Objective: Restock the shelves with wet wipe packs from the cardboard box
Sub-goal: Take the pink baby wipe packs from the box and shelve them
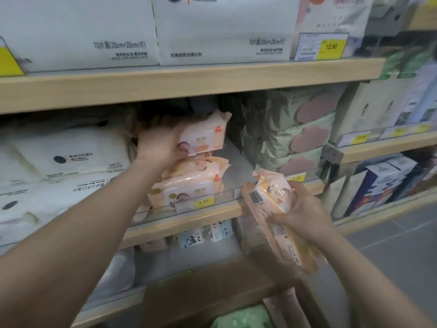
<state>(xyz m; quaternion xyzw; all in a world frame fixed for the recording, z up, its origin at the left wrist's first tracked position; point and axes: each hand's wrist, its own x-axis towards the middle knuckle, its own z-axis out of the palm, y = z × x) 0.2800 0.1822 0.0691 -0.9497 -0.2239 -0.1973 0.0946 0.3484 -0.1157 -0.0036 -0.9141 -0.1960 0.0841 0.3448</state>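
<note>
I see peach-pink wipe packs with a baby-face print, white packs bearing black dots, pale green packs with mauve, possibly cloud-shaped, patches, yellow price tags.

Both forearms are bare to the frame edge, left hand and right hand ungloved.

The left hand holds a pink pack on top of two more pink packs on the middle shelf. The right hand holds more pink packs in front of the shelf. A brown box sits below. Green packs are stacked to the right.
</note>
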